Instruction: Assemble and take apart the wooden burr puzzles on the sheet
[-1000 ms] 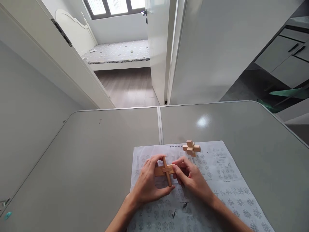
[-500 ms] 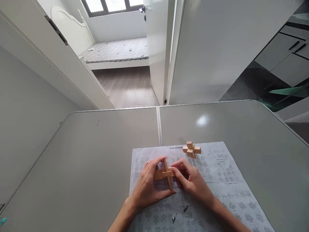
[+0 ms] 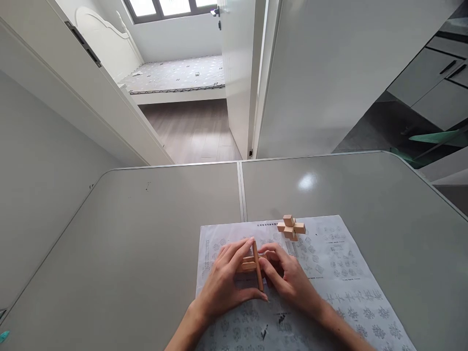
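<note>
both hands meet over the printed sheet (image 3: 329, 273), fingers closed on a half-built wooden puzzle (image 3: 253, 265): the left hand (image 3: 224, 282) pinches its left end, the right hand (image 3: 288, 278) grips the right, a long stick crossing upright between them. a finished wooden cross (image 3: 291, 227) sits near the sheet's far edge on the grey counter (image 3: 146, 234).

Crossed wooden sticks (image 3: 257, 268): light tan, plain. Wooden burr puzzle (image 3: 291, 227): matching pale tan. Instruction sheet (image 3: 329, 263): white, rows of small grey-black diagrams, black text. Table (image 3: 146, 234): flat pale grey, lighter seam down the middle. Floor (image 3: 190, 131): brown wood-grain planks. Mattress (image 3: 175, 73): white, scattered dark specks. Cabinet fronts (image 3: 420, 80): grey, black handles.
</note>
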Available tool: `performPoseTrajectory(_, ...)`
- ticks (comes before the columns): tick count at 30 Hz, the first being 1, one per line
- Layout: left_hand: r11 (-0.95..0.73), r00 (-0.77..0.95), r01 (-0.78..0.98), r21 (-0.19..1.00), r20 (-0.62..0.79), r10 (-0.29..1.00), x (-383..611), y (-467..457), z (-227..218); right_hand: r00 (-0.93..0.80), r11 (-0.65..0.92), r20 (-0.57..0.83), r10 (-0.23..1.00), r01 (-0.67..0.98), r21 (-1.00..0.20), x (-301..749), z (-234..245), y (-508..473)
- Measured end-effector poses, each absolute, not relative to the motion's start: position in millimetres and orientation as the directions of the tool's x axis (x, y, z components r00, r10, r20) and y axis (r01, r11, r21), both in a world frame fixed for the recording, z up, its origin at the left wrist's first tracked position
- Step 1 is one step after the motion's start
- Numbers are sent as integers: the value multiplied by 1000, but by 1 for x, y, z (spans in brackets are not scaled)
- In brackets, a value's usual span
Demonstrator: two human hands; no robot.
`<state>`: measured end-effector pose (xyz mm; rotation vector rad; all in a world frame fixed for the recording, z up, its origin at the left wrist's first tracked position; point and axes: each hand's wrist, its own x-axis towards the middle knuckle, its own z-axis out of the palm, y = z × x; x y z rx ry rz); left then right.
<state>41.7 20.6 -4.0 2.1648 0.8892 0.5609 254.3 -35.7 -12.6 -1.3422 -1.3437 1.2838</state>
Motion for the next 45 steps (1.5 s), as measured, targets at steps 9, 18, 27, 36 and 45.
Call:
performPoseTrajectory(9, -471, 630, 416, 778, 127, 766, 44, 19, 2, -81, -48, -66, 995, 204, -978, 253, -12, -36)
performPoseTrajectory(18, -433, 543, 379, 818, 183, 819, 46, 18, 3, -67, -78, -91, 994, 183, -980, 252, -9, -37)
performPoseTrajectory(27, -434, 500, 374, 820, 217, 839, 48, 17, 3, -21, -90, -96, 995, 206, -974, 251, -14, -40)
performPoseTrajectory(36, -458, 495, 373, 807, 245, 834, 47, 19, 0, -118, -36, -51, 992, 129, -991, 255, -14, -43)
performPoseTrajectory(45, -457, 515, 348, 819, 240, 823, 47, 18, 2, -129, -50, -71, 989, 154, -987, 255, -11, -41)
